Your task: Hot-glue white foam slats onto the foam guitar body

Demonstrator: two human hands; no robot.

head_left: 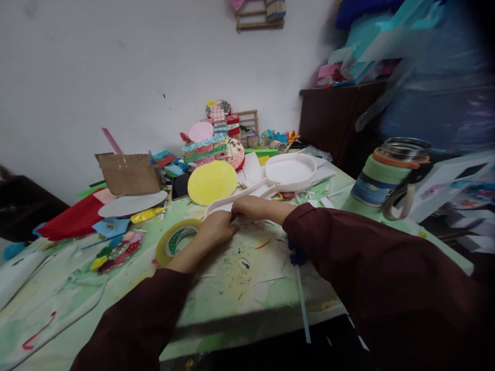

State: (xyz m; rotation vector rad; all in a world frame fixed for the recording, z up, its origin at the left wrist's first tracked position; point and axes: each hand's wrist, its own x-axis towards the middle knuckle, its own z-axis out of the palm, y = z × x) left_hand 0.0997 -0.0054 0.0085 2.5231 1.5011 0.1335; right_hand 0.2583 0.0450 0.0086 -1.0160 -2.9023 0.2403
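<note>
In the head view, a white shape with a raised rim lies across the middle of the table. Its far end is a shallow rounded tray (291, 173), and a narrow white strip (244, 193) runs from it toward my hands. My left hand (218, 228) is closed at the near curved end of the rim, fingertips pinched. My right hand (249, 207) is closed over the same near part, its fingertips meeting those of the left. The exact pinched spot is hidden by my fingers. A roll of clear tape (164, 246) stands beside my left wrist.
A yellow disc (212, 183) leans behind my hands. A green bottle (381, 175) stands at the right. A cardboard box (129, 174), a white plate (132, 205) and a paint palette (119, 252) are at the left. A blue stick (302, 304) overhangs the front edge.
</note>
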